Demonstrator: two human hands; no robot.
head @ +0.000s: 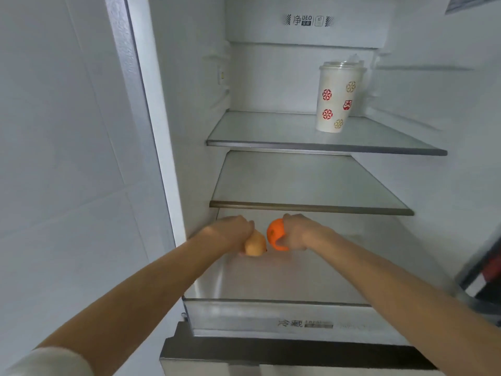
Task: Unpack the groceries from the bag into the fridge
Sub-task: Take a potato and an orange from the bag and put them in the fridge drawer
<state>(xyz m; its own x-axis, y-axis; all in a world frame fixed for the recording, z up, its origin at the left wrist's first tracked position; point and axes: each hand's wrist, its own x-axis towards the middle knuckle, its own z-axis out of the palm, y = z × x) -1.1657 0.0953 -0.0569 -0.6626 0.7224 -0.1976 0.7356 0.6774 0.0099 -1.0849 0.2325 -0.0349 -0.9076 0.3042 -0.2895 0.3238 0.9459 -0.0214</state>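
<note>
We hold an orange (273,234) in our right hand (295,232), fingers curled over its top, its bright skin and a small dimple turned to the left. Our left hand (233,229) grips a yellow fruit (254,245), pale tan-yellow and longish, its rounded end pointing back towards us; we cannot tell what kind it is. The two sit side by side, nearly touching, low over the bottom shelf (284,278) of the open fridge (189,104), just below the front edge of the middle shelf (298,183). The fridge is white inside, with glass shelves.
</note>
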